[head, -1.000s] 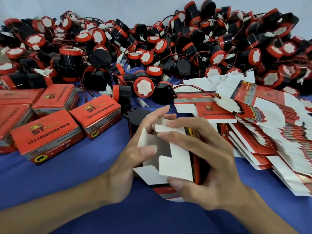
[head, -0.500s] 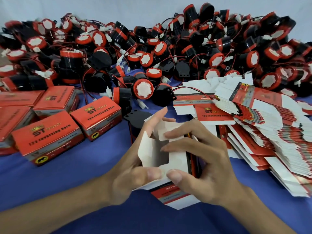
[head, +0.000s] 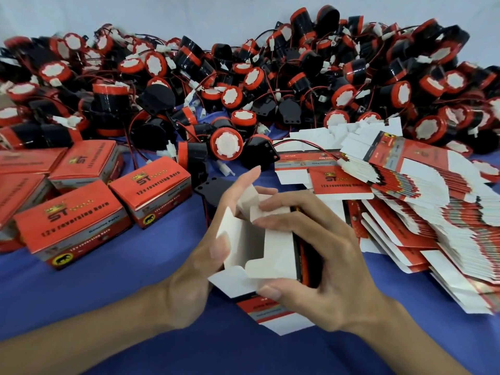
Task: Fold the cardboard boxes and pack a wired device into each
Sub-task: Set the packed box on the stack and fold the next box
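Half-folded box (head: pixel 270 253) sits dead centre over the surface (head: pixel 108 307), open white end facing the camera. Left hand (head: pixel 200 269) pinches the 9 o'clock wall, thumb inside and fingers straight behind, probably to keep the shell square. Right hand (head: pixel 330 261) curls round the 3 o'clock side, fingertips pushing the 12 o'clock flaps in, thumb on the 6 o'clock flap. I read this as end closure. Wired devices (head: pixel 243 90) are heaped at 12, flat blanks (head: pixel 405 212) at 3, closed boxes (head: pixel 78 226) at 9, all in reach.
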